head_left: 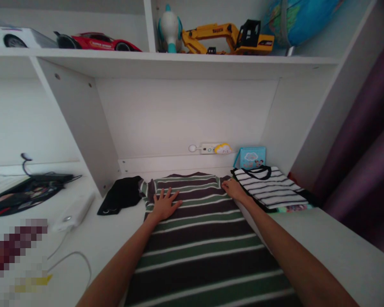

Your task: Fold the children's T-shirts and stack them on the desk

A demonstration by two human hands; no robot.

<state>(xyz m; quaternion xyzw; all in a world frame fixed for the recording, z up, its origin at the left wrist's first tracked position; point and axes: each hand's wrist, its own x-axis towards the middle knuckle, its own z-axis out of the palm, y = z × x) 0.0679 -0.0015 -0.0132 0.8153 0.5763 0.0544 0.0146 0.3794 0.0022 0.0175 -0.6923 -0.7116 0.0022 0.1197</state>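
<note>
A striped shirt (205, 230) in dark brown, green and white lies spread on the white desk, its far end near the back panel. My left hand (164, 204) rests flat on its upper left part with the fingers spread. At the shirt's far right corner, by the sleeve, my right hand (233, 187) has its fingers pinched on the cloth. Just right of that hand sits a folded white shirt with black stripes (272, 187), on top of other folded cloth. A black folded cloth (123, 194) lies left of the striped shirt.
Behind stand a power strip (208, 148) with a yellow cloud-shaped item (223, 148) and a blue desk calendar (252, 157). A white box with a cable (72, 213) lies at left. Overhead, a shelf (192, 59) holds toy vehicles and a globe (302, 21). A purple curtain (365, 140) hangs at right.
</note>
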